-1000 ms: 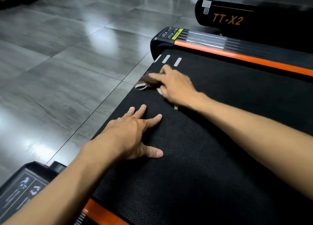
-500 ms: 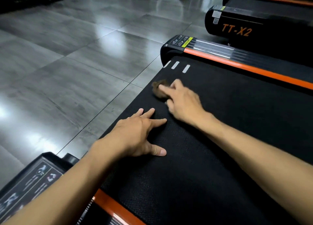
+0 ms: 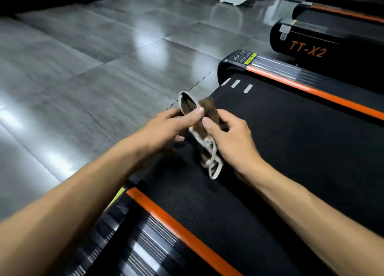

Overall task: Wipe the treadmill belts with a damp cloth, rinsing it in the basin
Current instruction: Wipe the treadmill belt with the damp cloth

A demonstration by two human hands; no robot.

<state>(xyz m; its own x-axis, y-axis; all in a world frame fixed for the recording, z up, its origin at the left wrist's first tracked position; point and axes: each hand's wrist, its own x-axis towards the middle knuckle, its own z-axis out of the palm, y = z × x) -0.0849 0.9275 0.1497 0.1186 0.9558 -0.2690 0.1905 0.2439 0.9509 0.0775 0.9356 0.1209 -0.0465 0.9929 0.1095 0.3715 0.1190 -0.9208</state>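
I have the small brown cloth with its pale cream edging [image 3: 200, 128] lifted off the black textured treadmill belt [image 3: 291, 151] and held between both hands. My left hand [image 3: 166, 128] pinches its upper fold between thumb and forefinger, and my right hand [image 3: 232, 136] pinches the brown bunch just beside that, its fingers [image 3: 209, 124] curled round the fabric. The loose trimmed end hangs below my right fingers, with its tip down near the belt; I cannot tell whether it touches.

I judge that I am refolding the cloth for a clean face. The risk is that both grips are light pinches on damp, bunched fabric, so pulling the folds apart could slip it out of one hand and drop it onto the grey tiled floor [image 3: 83, 78] to the left of my left fingers, picking up grit. No basin is in view, so rinsing means carrying it elsewhere.
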